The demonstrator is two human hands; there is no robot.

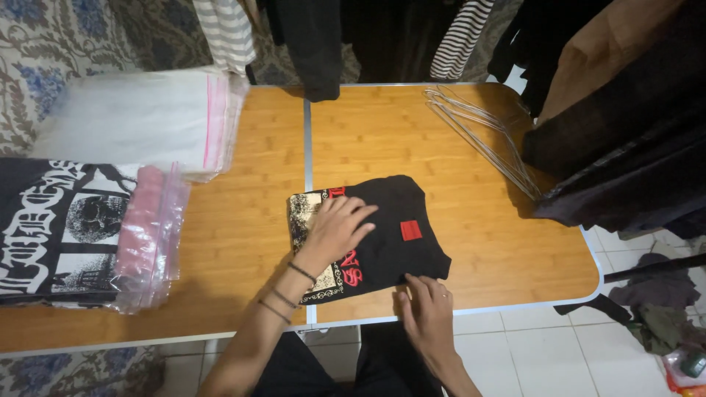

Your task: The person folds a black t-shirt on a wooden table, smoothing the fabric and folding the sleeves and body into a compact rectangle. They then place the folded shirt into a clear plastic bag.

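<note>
A folded black T-shirt (379, 235) is lying near the front edge of the wooden folding table (243, 242), just right of the metal seam that is running down the table's middle. The shirt is showing a cream and red printed panel along its left side and a small red square label on the black cloth toward its right. You are pressing your left hand (337, 229) flat on the printed part of the shirt, with the fingers spread and extended, gripping nothing; thin dark bands are circling that wrist. You are resting your right hand (426, 312) at the shirt's near right corner, with the fingertips touching the hem at the table edge; the fingers are lying loosely open, and you cannot tell from this view whether they are pinching the cloth. To the left, well apart from the shirt, a stack of bagged garments (81, 228) in clear plastic sleeves is sitting on the table, with a black and white printed shirt on top. Behind that stack, a pile of empty clear bags (147, 121) with pink seal strips is lying flat. At the far right of the table, several wire hangers (482, 136) are lying together. Dark and striped hanging clothes (382, 37) are draping over the table's far edge and right side.
</note>
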